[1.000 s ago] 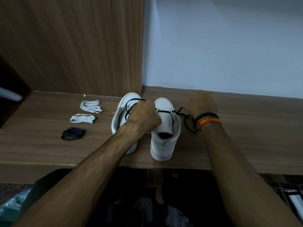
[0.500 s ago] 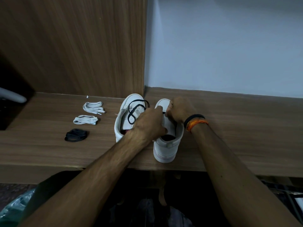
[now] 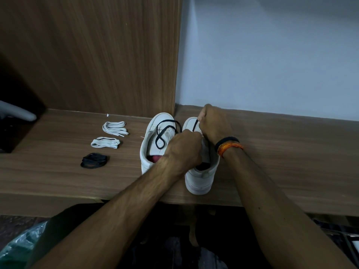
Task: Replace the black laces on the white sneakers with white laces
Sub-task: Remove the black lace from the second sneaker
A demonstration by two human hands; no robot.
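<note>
The black lace (image 3: 194,125) is being drawn out of the right sneaker (image 3: 200,179), pinched in the right hand (image 3: 214,123) over its toe. The shoe is being steadied by the left hand (image 3: 184,150), fingers curled at its tongue. Slack is best pulled eyelet by eyelet. White laces (image 3: 114,128) are lying well left of the sneaker.

1. Two white sneakers stand side by side on the wooden bench (image 3: 281,152), toes toward the wall: the left sneaker (image 3: 153,144) and the right sneaker (image 3: 202,181).
2. The right hand (image 3: 215,123) is curled, pinching a black lace (image 3: 194,125) above the right sneaker's toe.
3. The left hand (image 3: 184,148) is closed over the right sneaker's tongue area.
4. A loose loop of black lace (image 3: 165,133) lies across the left sneaker.
5. Left of the shoes lie two white lace bundles (image 3: 114,128) (image 3: 105,142) and a black lace bundle (image 3: 94,160).
</note>
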